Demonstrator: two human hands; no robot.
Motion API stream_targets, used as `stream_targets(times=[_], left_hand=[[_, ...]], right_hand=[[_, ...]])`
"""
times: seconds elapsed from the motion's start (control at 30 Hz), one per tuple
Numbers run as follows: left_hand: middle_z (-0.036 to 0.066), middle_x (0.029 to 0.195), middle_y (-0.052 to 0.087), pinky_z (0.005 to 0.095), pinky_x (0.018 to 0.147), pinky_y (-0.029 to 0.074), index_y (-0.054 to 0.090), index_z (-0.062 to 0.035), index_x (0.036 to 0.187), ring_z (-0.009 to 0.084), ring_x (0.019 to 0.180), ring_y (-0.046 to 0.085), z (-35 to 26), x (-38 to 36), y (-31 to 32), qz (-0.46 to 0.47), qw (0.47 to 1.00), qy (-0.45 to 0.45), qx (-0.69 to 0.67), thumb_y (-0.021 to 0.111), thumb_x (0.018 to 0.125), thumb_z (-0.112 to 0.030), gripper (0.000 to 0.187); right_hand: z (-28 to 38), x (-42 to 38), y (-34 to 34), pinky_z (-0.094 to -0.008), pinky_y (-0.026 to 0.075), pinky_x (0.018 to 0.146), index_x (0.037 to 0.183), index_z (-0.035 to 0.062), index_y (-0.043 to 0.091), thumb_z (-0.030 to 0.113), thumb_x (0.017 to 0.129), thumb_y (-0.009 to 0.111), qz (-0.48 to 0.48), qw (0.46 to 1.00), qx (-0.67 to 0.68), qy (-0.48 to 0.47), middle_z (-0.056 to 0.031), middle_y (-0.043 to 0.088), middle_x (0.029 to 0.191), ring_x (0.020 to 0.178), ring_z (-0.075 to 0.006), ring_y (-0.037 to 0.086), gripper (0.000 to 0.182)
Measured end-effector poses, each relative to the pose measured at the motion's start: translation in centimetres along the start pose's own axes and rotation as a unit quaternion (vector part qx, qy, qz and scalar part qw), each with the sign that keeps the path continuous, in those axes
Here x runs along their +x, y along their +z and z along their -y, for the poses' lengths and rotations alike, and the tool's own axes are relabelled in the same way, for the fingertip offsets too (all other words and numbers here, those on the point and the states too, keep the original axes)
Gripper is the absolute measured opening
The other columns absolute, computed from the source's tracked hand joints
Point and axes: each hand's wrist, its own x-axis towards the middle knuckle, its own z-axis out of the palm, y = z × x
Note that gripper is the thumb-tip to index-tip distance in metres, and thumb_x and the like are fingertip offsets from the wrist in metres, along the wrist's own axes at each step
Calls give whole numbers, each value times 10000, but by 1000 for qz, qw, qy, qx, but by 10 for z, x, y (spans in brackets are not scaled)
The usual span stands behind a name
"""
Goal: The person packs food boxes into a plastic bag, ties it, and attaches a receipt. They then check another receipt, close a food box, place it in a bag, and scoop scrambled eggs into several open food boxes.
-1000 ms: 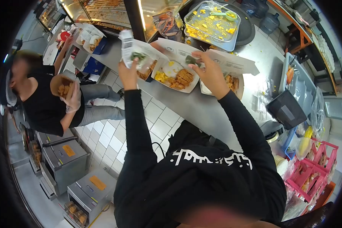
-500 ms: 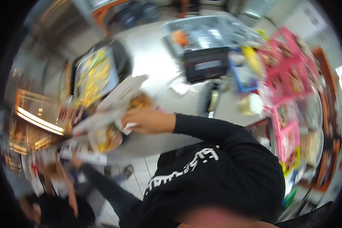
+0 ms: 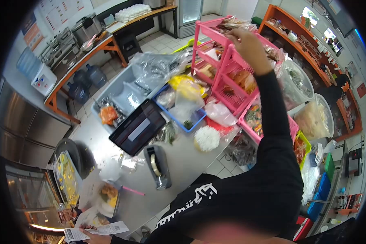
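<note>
While the right hand (image 3: 248, 44) is reaching up to the far top tier of the pink rack (image 3: 232, 61), its grip is closing loosely on a clear packet (image 3: 232, 25) lying there; how firmly the fingers are pinching it cannot be told from this angle. Left hand (image 3: 94, 236), at the near left edge, is pinching a printed receipt slip (image 3: 95, 231) between thumb and fingers, hanging just off the worktop (image 3: 187, 162) edge.

Lying around the rack: bagged foods on its lower tiers, a blue tray (image 3: 179, 116) with yellow and clear bags just left of it, a white netted bundle (image 3: 206, 138) near the worktop edge. Further left: a black tablet (image 3: 137, 127), a tape dispenser (image 3: 157, 166), open meal boxes (image 3: 105, 195) with fried pieces.

Risks, judged: the stretched arm is crossing over stacked bags, so a sleeve could be dragging one off a tier; a loose pinch could be letting the packet slip down behind the rack; the slip, held away from sight, could be crumpling or dropping to the floor.
</note>
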Motion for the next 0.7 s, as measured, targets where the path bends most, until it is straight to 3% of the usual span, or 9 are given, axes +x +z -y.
stream_targets(times=[0.07,0.23,0.27,0.37,0.47,0.5,0.53,0.6,0.7], left_hand=[[61,860,571,245,583,404,549,1,1150,118,714,505,-12,-17,25,34,999,-7,-6,602,929,-276,358],[45,825,543,232,566,385,545,-1,1148,97,684,476,-37,-52,67,94,995,-23,-26,592,938,-271,345],[24,788,504,203,527,337,527,-14,1147,70,633,429,-46,-66,80,78,996,-21,-35,577,950,-265,323],[24,788,500,198,510,334,510,-12,1143,76,620,436,-51,-85,88,98,995,-14,7,582,948,-276,336],[42,821,522,200,493,334,490,-1,1151,88,612,447,-64,-108,87,98,995,-5,-6,576,951,-279,353],[108,948,507,257,613,357,450,14,1211,166,749,463,-70,-114,84,86,996,-8,32,605,930,-281,436],[173,1075,491,315,734,380,409,30,1271,244,886,480,-76,-118,79,73,995,-12,70,634,908,-283,529],[305,1329,459,429,975,425,328,61,1391,399,1160,512,-87,-125,69,47,988,-20,143,693,865,-287,729],[68,1018,554,205,512,362,456,-14,1203,87,715,491,-42,-105,49,100,992,-75,-4,574,953,-259,370]], right_hand=[[-72,39,2,-404,493,788,950,48,672,90,797,631,72,995,-74,-17,-140,670,912,842,-333,639,164],[-189,84,81,-442,491,802,957,84,671,112,788,611,106,960,-118,-229,-129,678,917,874,-334,638,182],[-196,89,91,-448,495,799,965,96,669,120,787,607,109,950,-127,-265,-126,681,931,883,-334,641,190],[-199,105,110,-405,493,808,963,75,647,86,777,618,245,962,-69,-101,-109,681,859,848,-316,639,189],[-192,125,109,-409,500,760,885,70,636,143,794,622,72,979,175,79,-119,684,838,839,-309,651,118],[-189,130,106,-410,502,744,859,68,632,162,799,623,15,957,252,141,-122,686,831,835,-307,655,112],[-192,138,107,-405,500,728,777,53,606,209,813,608,10,961,236,142,-128,665,771,793,-306,646,160],[-195,149,110,-405,494,734,790,54,612,213,822,592,35,995,83,42,-124,652,793,791,-304,634,163],[-190,145,127,-403,479,759,845,65,647,201,827,558,68,986,-37,-149,-140,622,926,834,-324,602,163]])
